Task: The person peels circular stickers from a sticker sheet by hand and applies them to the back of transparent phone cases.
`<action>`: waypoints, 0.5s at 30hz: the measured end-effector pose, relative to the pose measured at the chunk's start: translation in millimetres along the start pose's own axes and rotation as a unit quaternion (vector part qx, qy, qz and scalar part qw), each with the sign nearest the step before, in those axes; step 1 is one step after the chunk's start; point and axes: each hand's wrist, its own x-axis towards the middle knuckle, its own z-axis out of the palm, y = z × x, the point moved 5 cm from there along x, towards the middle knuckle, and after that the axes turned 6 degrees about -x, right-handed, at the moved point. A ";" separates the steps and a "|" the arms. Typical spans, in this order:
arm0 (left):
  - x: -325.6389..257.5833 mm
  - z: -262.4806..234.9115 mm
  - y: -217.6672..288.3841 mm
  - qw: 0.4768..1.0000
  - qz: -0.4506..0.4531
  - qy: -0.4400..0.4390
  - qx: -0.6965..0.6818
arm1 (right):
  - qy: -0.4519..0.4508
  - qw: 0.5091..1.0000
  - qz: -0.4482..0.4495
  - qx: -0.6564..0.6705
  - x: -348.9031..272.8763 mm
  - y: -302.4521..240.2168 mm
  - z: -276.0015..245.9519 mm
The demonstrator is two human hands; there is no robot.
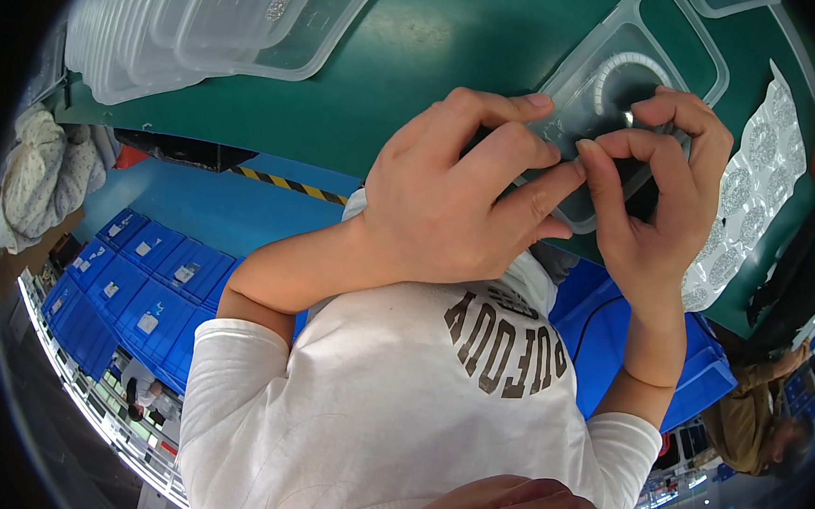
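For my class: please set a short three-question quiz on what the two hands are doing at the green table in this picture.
1. True or false: both hands touch the same clear plastic tray.
2. What colour are the crates under the table? A red, B blue, C yellow.
3. Where does the stack of clear trays stand?

Key
1. True: left hand and right hand both have fingers on the clear plastic tray.
2. B: the crates are blue.
3. At the picture's upper left, the stack on the green table.

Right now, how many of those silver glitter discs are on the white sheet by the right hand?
About 10 can be made out on the white sheet, lying in two rows along the green table right of the right hand. The hand and the picture's rim may hide more.
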 end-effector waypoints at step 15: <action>-1.6 -1.3 0.1 1.000 -0.006 -0.022 0.012 | 0.097 0.943 0.102 0.303 -4.0 28.2 -3.3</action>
